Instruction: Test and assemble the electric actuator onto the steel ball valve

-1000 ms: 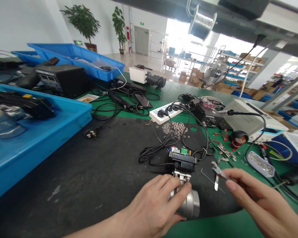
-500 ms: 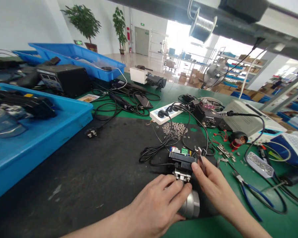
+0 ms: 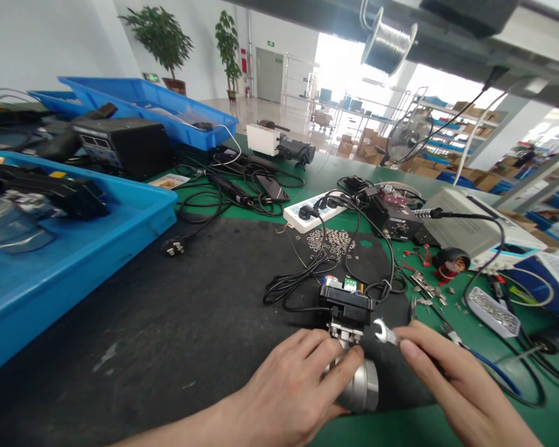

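My left hand (image 3: 302, 379) is wrapped over a metal valve body (image 3: 364, 386) near the mat's front edge. Bolted on top of the valve by a small bracket is a black actuator housing (image 3: 347, 304), its top uncovered with a green circuit board (image 3: 351, 285) showing. A black cable runs from the housing's left side into a loose coil (image 3: 289, 285). Between thumb and fingers, my right hand (image 3: 440, 366) grips an open-end wrench (image 3: 386, 333). The wrench's jaw points left, just right of the bracket and apart from it. Most of its handle is hidden in the hand.
Small metal rings (image 3: 333, 242) lie piled before a white power strip (image 3: 314, 211). Pliers (image 3: 494, 369) with blue handles lie partly behind my right hand, near a tray of small parts (image 3: 491, 310). A blue bin (image 3: 121, 248) stands left; a solder spool (image 3: 389, 40) hangs overhead.
My right hand has moved right and down, away from the actuator, and the wrench has swung from upright to pointing left. My left hand stays on the valve. The view shifted slightly.
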